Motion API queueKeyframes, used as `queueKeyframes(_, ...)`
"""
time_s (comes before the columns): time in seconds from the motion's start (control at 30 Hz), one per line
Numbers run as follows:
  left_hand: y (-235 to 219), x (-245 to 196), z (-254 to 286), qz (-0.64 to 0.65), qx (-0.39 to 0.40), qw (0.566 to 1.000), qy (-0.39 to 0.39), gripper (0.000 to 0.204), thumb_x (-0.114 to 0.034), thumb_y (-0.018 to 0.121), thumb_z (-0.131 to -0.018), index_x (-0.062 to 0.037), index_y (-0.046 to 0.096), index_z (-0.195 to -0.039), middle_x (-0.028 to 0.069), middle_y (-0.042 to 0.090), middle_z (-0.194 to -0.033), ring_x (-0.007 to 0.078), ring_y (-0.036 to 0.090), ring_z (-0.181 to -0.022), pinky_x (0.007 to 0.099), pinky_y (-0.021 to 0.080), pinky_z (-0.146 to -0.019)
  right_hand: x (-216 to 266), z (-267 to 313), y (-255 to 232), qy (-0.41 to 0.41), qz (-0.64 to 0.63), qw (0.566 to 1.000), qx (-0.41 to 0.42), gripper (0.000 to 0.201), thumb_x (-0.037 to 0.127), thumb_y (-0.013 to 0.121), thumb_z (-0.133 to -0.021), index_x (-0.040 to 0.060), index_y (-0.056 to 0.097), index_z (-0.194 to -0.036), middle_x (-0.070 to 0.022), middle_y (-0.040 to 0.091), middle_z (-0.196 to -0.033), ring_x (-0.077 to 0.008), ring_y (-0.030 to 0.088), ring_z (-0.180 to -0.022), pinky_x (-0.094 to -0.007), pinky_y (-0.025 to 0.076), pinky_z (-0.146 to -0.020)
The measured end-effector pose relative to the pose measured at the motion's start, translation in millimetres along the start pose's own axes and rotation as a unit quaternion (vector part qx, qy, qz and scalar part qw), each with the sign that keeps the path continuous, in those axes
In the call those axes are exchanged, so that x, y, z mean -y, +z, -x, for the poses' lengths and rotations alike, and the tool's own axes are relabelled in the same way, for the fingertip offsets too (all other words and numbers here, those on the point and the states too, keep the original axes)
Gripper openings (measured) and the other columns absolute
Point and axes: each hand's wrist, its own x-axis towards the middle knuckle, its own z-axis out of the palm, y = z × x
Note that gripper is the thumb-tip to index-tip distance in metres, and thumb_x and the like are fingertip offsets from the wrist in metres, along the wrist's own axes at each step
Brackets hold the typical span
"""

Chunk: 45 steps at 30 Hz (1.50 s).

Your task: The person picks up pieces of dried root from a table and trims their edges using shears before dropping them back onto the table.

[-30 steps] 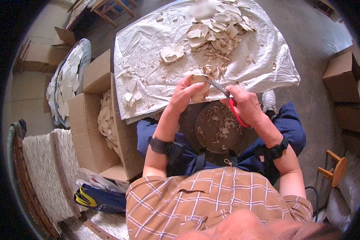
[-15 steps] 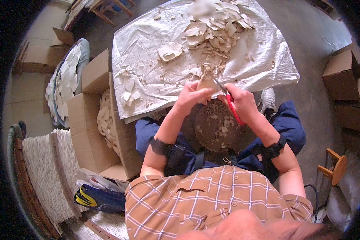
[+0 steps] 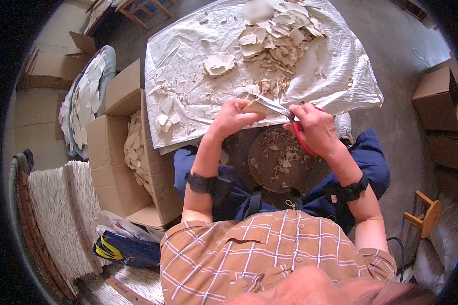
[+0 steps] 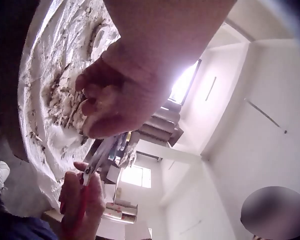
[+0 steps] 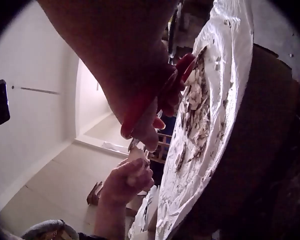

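Note:
My left hand [image 3: 231, 119] pinches a pale, flat, irregular piece [image 3: 255, 108] at the near edge of the white-covered table. What material the piece is made of, I cannot tell. The right hand [image 3: 316, 129] grips red-handled scissors [image 3: 276, 106], fingers through loops that stand apart. Their metal blades point left and overlap the piece's far edge in the head view. In the left wrist view the blades [image 4: 101, 156] run up toward the left fingers. Brownish trimmings [image 3: 274, 87] lie just beyond the hands. A larger pale piece [image 3: 220, 64] sits farther off, left of a heap of similar pieces [image 3: 282, 38].
Left of the table, an open cardboard box [image 3: 114, 168] contains pale pieces, and a round tray [image 3: 108, 71] bears more. Scraps litter a dark round surface [image 3: 262, 175] between the person's knees. At right are a wooden stool [image 3: 428, 218] and stacked cartons [image 3: 435, 99].
The pale piece has turned from face-on to a flatter slant. The scissors have swung from pointing steeply up to pointing left, and their handles have spread. The left hand has moved slightly left.

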Motion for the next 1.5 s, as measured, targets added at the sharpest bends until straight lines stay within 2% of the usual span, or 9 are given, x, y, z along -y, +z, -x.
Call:
queueKeyframes(0.43,-10.8,-2.6,0.1,0.053,-0.033,0.998,-0.001,0.023,-0.016,0.068,-0.076,0.0005,0.063,-0.091,0.0020,0.061,-0.070,0.0044,0.052,-0.056,0.0184,0.043,-0.052,-1.1,5.5,8.6,0.104,-0.113,0.986,0.061,0.027,0.026,0.064,-0.077,0.0059,0.056,-0.094,-0.0166,0.058,-0.076,-0.0348,0.058,-0.073,-0.0400,0.045,-0.060)
queueKeyframes(0.67,-28.0,34.9,-11.1,0.296,-0.113,0.948,0.012,0.015,-0.011,0.058,-0.081,-0.0021,0.056,-0.092,0.0038,0.057,-0.072,0.0093,0.052,-0.053,0.0236,0.047,-0.049,-12.7,-0.7,23.1,0.102,-0.012,0.995,0.006,0.031,0.036,0.059,-0.079,0.0104,0.055,-0.095,-0.0137,0.060,-0.073,-0.0319,0.060,-0.068,-0.0425,0.046,-0.056)
queueKeyframes(0.8,-83.2,59.6,1.7,0.489,-0.430,0.749,0.121,0.011,-0.015,0.057,-0.081,-0.0064,0.055,-0.087,0.0038,0.057,-0.070,0.0133,0.055,-0.047,0.0261,0.048,-0.045,-5.7,-3.7,21.3,0.090,0.012,0.996,0.009,0.030,0.034,0.060,-0.079,0.0098,0.055,-0.095,-0.0126,0.060,-0.072,-0.0309,0.061,-0.067,-0.0415,0.047,-0.055)
queueKeyframes(0.83,-108.4,64.1,12.1,0.557,-0.495,0.648,0.158,0.015,-0.020,0.056,-0.083,-0.0073,0.055,-0.092,0.0041,0.057,-0.072,0.0140,0.056,-0.052,0.0251,0.049,-0.051,-4.3,-4.3,19.0,0.089,0.015,0.996,0.009,0.030,0.034,0.060,-0.079,0.0098,0.055,-0.095,-0.0123,0.060,-0.072,-0.0307,0.061,-0.066,-0.0414,0.047,-0.055)
queueKeyframes(0.93,-137.9,62.0,29.5,0.537,-0.612,0.554,0.169,0.027,-0.029,0.056,-0.084,-0.0071,0.052,-0.099,0.0082,0.053,-0.099,0.0180,0.054,-0.085,0.0322,0.050,-0.070,-2.4,-4.9,11.6,0.099,0.017,0.995,0.004,0.029,0.034,0.060,-0.079,0.0102,0.055,-0.095,-0.0118,0.060,-0.072,-0.0305,0.061,-0.066,-0.0413,0.047,-0.055)
queueKeyframes(1.13,-120.4,96.7,-72.8,0.263,-0.441,0.855,0.071,0.023,-0.012,0.059,-0.082,-0.0060,0.057,-0.104,0.0039,0.059,-0.090,0.0114,0.057,-0.070,0.0242,0.050,-0.047,-6.3,-4.5,8.3,0.104,0.011,0.994,-0.013,0.030,0.035,0.060,-0.078,0.0113,0.055,-0.095,-0.0115,0.060,-0.071,-0.0305,0.061,-0.064,-0.0413,0.047,-0.054)
queueKeyframes(1.2,-116.5,91.3,-101.6,-0.030,-0.417,0.908,0.022,0.042,-0.025,0.066,-0.075,-0.0031,0.056,-0.110,0.0107,0.058,-0.107,0.0181,0.058,-0.092,0.0335,0.050,-0.071,-11.0,-0.5,7.4,0.117,0.018,0.993,0.000,0.029,0.035,0.061,-0.078,0.0120,0.054,-0.094,-0.0114,0.060,-0.071,-0.0303,0.061,-0.064,-0.0414,0.047,-0.054)
queueKeyframes(1.27,-112.8,95.6,-119.7,-0.364,-0.393,0.844,0.020,0.061,-0.037,0.068,-0.068,-0.0023,0.052,-0.116,0.0160,0.051,-0.120,0.0265,0.049,-0.109,0.0387,0.040,-0.091,-15.0,3.0,1.7,0.123,0.007,0.992,-0.008,0.028,0.033,0.062,-0.077,0.0123,0.054,-0.094,-0.0111,0.060,-0.072,-0.0302,0.061,-0.065,-0.0414,0.047,-0.054)
queueKeyframes(1.5,-135.4,118.9,-162.5,-0.367,-0.320,0.873,-0.016,0.085,-0.045,0.074,-0.055,-0.0028,0.046,-0.123,0.0191,0.053,-0.117,0.0307,0.049,-0.110,0.0375,0.039,-0.094,-13.0,5.1,-5.2,0.138,-0.004,0.990,0.028,0.030,0.029,0.064,-0.076,0.0083,0.055,-0.095,-0.0113,0.061,-0.079,-0.0304,0.060,-0.069,-0.0395,0.047,-0.057)
